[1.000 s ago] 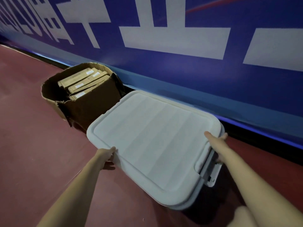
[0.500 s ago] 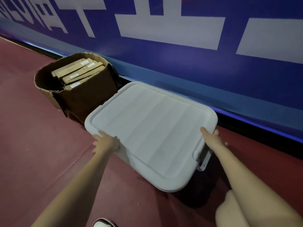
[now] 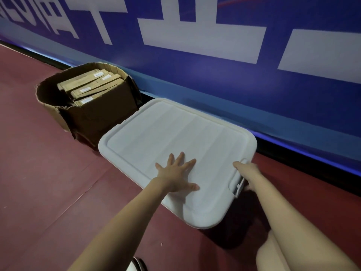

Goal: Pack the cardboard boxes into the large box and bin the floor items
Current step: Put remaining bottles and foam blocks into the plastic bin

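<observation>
A white plastic bin with its lid [image 3: 175,132] on stands on the red floor by the wall. My left hand [image 3: 176,173] lies flat on the lid with fingers spread. My right hand [image 3: 247,173] grips the lid's right edge at the latch [image 3: 239,187], thumb on top and fingers curled under out of sight. To the bin's left stands the large torn cardboard box [image 3: 97,116], open at the top, holding several flat cardboard boxes [image 3: 88,85] with white labels.
A blue banner wall [image 3: 214,79] with white lettering runs behind both containers. Red floor [image 3: 48,182] stretches left and toward me. My shoe tip [image 3: 136,264] and knee [image 3: 273,253] show at the bottom edge.
My left hand left the lid's left front edge and now lies flat on top of the lid. My right hand stayed at the right latch. The camera moved closer.
</observation>
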A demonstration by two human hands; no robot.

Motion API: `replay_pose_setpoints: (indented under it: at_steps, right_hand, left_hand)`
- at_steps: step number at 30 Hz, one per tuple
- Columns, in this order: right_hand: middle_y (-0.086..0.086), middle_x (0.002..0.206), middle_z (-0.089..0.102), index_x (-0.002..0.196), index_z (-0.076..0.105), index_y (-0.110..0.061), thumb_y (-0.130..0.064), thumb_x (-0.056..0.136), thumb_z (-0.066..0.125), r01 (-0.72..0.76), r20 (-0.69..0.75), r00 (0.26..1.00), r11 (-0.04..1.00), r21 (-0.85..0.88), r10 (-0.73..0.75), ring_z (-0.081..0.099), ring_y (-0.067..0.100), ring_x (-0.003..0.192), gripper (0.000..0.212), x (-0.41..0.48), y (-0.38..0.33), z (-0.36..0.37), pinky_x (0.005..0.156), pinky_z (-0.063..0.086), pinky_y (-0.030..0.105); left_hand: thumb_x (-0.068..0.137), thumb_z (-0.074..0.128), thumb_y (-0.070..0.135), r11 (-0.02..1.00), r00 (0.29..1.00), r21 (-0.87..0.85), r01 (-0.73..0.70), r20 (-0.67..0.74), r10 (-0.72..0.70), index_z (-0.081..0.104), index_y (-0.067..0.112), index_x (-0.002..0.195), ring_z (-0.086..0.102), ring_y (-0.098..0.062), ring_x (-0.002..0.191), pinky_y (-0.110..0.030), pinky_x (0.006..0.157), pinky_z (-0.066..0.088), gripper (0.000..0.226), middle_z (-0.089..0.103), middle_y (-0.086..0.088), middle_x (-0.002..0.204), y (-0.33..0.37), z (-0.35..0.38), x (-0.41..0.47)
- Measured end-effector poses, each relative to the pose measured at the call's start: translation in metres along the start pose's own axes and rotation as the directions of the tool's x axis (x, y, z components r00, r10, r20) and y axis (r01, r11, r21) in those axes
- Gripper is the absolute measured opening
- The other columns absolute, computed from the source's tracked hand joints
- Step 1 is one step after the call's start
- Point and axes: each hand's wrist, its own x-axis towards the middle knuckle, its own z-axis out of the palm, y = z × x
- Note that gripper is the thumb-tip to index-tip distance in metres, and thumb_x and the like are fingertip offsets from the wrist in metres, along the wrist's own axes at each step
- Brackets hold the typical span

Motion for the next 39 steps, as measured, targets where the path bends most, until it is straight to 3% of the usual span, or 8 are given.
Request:
replay_pose_setpoints:
  at_steps: [2, 6, 12, 17, 26, 30, 35, 39]
  right_hand:
    - [0.024, 0.12, 0.059, 0.101, 0.056, -0.003, -0.025, 0.078, 0.055, 0.063, -0.033, 0.997, 0.994, -0.093, -0.066, 0.061, 0.04, 0.106, 0.032, -0.004, -0.003, 0.005, 0.09, 0.052, 0.046]
    - [0.025, 0.139, 0.045, 0.138, 0.034, 0.011, -0.015, 0.093, 0.045, -0.019, -0.149, 0.988, 0.949, -0.314, -0.029, 0.05, 0.038, 0.123, 0.053, -0.013, -0.019, 0.016, 0.094, 0.045, 0.037]
    - [0.012, 0.158, -0.015, 0.151, -0.008, -0.015, -0.021, 0.098, 0.037, 0.103, -0.152, 0.958, 0.788, -0.607, -0.243, -0.006, 0.039, 0.145, 0.071, -0.033, -0.042, 0.045, 0.114, 0.006, 0.056]
    - [0.004, 0.159, -0.016, 0.152, -0.005, -0.023, -0.036, 0.101, 0.027, 0.399, 0.022, 0.867, 0.666, -0.63, -0.498, -0.013, 0.026, 0.147, 0.061, -0.034, -0.081, 0.105, 0.117, -0.002, 0.05]
    - [0.004, 0.161, -0.006, 0.152, -0.003, -0.025, -0.05, 0.099, 0.012, 0.326, -0.02, 0.866, 0.594, -0.736, -0.5, -0.007, 0.025, 0.148, 0.061, -0.002, -0.108, 0.169, 0.116, 0.002, 0.055]
    - [0.004, 0.161, -0.007, 0.152, -0.004, -0.024, -0.051, 0.098, 0.011, 0.312, -0.031, 0.859, 0.569, -0.761, -0.511, -0.007, 0.026, 0.148, 0.062, 0.003, -0.104, 0.174, 0.115, 0.003, 0.055]
    - [0.004, 0.161, -0.007, 0.152, -0.005, -0.025, -0.053, 0.097, 0.01, 0.295, -0.048, 0.852, 0.554, -0.778, -0.521, -0.007, 0.026, 0.148, 0.063, 0.007, -0.103, 0.177, 0.115, 0.004, 0.054]
    - [0.005, 0.161, -0.005, 0.152, -0.004, -0.024, -0.054, 0.097, 0.01, 0.286, -0.055, 0.846, 0.54, -0.791, -0.53, -0.005, 0.027, 0.148, 0.064, 0.008, -0.102, 0.178, 0.115, 0.006, 0.055]
  left_hand:
    - [0.07, 0.053, 0.076, 1.0, 1.0, 0.021, -0.012, -0.013, 0.012, 0.001, 0.051, 0.144, -0.014, -0.026, 0.146, -0.069, 0.107, 0.008, 0.094, -0.013, 0.008, 0.158, 0.0, -0.001, 0.0]
    - [0.069, 0.053, 0.077, 0.996, 0.999, 0.077, -0.039, -0.027, 0.041, 0.004, 0.05, 0.144, -0.003, -0.027, 0.145, -0.067, 0.105, 0.018, 0.093, -0.006, 0.006, 0.159, -0.002, -0.005, 0.0]
    - [0.084, 0.057, 0.051, 0.985, 0.983, -0.049, -0.165, 0.078, 0.169, 0.031, 0.046, 0.14, 0.024, -0.023, 0.135, -0.047, 0.108, 0.031, 0.063, 0.023, 0.006, 0.151, -0.028, -0.044, 0.021]
    - [0.094, 0.051, 0.034, 0.942, 0.993, -0.33, -0.059, -0.113, 0.023, 0.046, 0.021, 0.136, 0.043, -0.025, 0.128, -0.032, 0.105, 0.034, 0.045, 0.04, -0.007, 0.144, -0.098, -0.081, 0.055]
    - [0.096, 0.037, 0.044, 0.736, 0.859, -0.578, 0.352, -0.112, -0.499, 0.025, 0.009, 0.146, 0.037, -0.039, 0.131, -0.049, 0.106, 0.037, 0.062, 0.03, -0.019, 0.149, -0.244, -0.108, 0.116]
    - [0.082, 0.05, 0.063, 0.5, 0.84, -0.746, 0.44, 0.145, -0.523, 0.053, 0.007, 0.123, 0.051, -0.038, 0.117, -0.048, 0.103, 0.039, 0.07, 0.054, -0.016, 0.129, -0.266, -0.105, 0.139]
    - [0.071, 0.064, 0.065, 0.443, 0.84, -0.717, 0.538, 0.414, -0.351, 0.067, 0.01, 0.104, 0.066, -0.034, 0.097, -0.044, 0.091, 0.05, 0.064, 0.07, -0.014, 0.103, -0.288, -0.12, 0.144]
    - [0.076, 0.074, 0.038, 0.389, 0.888, -0.857, 0.337, 0.152, -0.435, 0.066, 0.011, 0.098, 0.066, -0.026, 0.077, -0.034, 0.065, 0.053, 0.035, 0.069, -0.01, 0.093, -0.284, -0.115, 0.152]
